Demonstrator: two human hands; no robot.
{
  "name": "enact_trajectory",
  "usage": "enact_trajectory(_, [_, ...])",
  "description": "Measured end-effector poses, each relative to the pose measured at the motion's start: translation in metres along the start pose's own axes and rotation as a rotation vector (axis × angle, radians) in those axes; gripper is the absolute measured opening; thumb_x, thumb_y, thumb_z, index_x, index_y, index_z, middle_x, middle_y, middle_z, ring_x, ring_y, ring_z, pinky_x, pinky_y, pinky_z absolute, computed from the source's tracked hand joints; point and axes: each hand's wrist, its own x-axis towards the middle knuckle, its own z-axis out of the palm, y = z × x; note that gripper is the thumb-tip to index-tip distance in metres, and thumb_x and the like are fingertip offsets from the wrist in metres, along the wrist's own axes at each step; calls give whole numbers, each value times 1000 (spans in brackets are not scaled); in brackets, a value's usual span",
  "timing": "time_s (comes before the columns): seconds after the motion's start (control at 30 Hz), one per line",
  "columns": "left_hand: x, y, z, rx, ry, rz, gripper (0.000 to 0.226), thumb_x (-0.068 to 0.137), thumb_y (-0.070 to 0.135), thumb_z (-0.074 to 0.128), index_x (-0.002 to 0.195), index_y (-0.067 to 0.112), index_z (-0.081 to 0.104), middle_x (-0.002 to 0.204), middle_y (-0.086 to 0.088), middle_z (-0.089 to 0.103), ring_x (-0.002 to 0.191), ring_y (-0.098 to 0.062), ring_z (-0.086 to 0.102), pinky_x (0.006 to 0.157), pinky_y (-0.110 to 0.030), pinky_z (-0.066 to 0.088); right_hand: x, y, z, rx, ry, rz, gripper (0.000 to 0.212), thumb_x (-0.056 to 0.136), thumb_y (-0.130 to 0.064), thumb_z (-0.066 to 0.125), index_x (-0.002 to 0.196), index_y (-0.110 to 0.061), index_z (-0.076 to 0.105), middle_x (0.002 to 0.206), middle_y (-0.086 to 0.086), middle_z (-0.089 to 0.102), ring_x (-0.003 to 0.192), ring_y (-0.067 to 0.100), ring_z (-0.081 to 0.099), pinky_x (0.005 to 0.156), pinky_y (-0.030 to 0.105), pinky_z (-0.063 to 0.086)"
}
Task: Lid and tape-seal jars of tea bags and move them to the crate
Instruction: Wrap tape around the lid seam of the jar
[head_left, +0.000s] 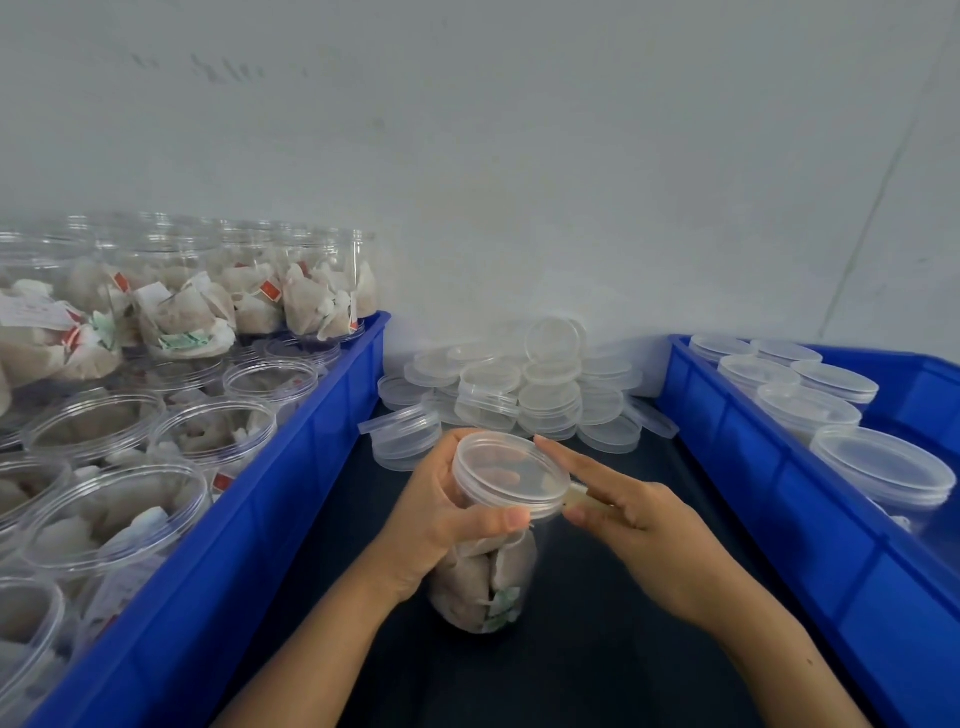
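Jar (485, 582) of tea bags stands on the dark bench between two blue crates, its lid (511, 475) on, taping in hand.
Left hand (441, 519) grips the jar's top; right hand (631, 512) pinches a pale tape piece (582, 498) at the lid's edge. Next, wrap it round, then lift right to the crate (753, 467). Loose lids (519, 395) crowd the far side.

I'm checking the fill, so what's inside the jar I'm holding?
Tea bags fill the lower part of the jar. The left hand and the lid cover the upper part, so what lies there cannot be seen.
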Motion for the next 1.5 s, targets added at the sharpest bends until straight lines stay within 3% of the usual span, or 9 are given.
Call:
enact_trajectory(0.37, [-1, -1, -6, -54, -65, -87, 91, 53, 51, 88, 132, 23, 51, 130, -5, 61, 122, -15, 58, 94, -22, 49, 0, -1, 4, -36, 91, 19, 52, 95, -43, 53, 123, -79, 30, 119, 8, 66, 111, 26, 62, 94, 42, 52])
enact_trajectory(0.53, [-12, 4, 13, 176, 103, 85, 69, 85, 55, 58, 146, 41, 28, 145, 13, 48, 135, -4, 43, 111, -31, 38, 1, -1, 10, -77, 164, 83, 46, 95, -47, 50, 130, -71, 32, 71, -2, 65, 61, 5, 57, 63, 21, 49])
enact_trajectory(0.6, [-18, 8, 24, 373, 214, 142, 67, 85, 66, 43, 145, 43, 25, 149, 14, 41, 136, -1, 38, 114, -36, 34, 1, -3, 16, -76, 200, 89, 46, 96, -42, 51, 132, -67, 36, 58, -4, 56, 49, 4, 46, 51, 17, 39])
enact_trajectory(0.67, [-19, 10, 33, 528, 304, 118, 84, 74, 80, 42, 146, 44, 17, 146, 20, 34, 131, 5, 36, 106, -27, 36, 1, -7, 21, -88, 235, 82, 49, 97, -33, 54, 134, -62, 39, 54, -11, 55, 47, 3, 45, 47, 16, 34])
enact_trajectory(0.8, [-16, 9, 41, 585, 460, 90, 109, 51, 83, 63, 144, 40, 25, 130, 27, 38, 118, 8, 40, 94, -17, 35, -4, -17, 26, -216, 263, 52, 53, 98, -28, 50, 138, -59, 34, 61, -20, 52, 63, -3, 50, 56, 14, 37])
enact_trajectory(0.97, [-9, 7, 30, 389, 445, 68, 88, 42, 72, 80, 118, 49, 43, 108, 33, 56, 103, 14, 53, 82, -15, 45, -8, -23, 24, -279, 239, -5, 49, 102, -36, 36, 147, -53, 23, 122, -16, 61, 109, 7, 56, 88, 24, 48])
enact_trajectory(1.17, [-6, 7, 19, 378, 393, 103, 78, 40, 66, 81, 107, 44, 49, 105, 29, 60, 98, 5, 60, 79, -17, 50, -5, -20, 19, -248, 206, 24, 46, 103, -39, 35, 147, -47, 27, 137, -22, 52, 125, 3, 46, 96, 19, 38])
enact_trajectory(1.3, [-5, 7, 12, 322, 303, 112, 81, 42, 56, 85, 112, 35, 52, 105, 21, 63, 100, 0, 62, 80, -16, 51, -3, -18, 17, -285, 131, 28, 41, 104, -37, 32, 143, -48, 29, 134, -22, 52, 120, 5, 50, 98, 29, 44])
enact_trajectory(1.5, [-2, 6, 0, 205, 166, 84, 79, 47, 43, 88, 116, 22, 55, 109, 5, 69, 103, -13, 66, 82, -20, 52, -3, -15, 10, -249, 70, 6, 50, 103, -39, 35, 146, -55, 15, 138, -16, 49, 124, 9, 47, 101, 30, 42])
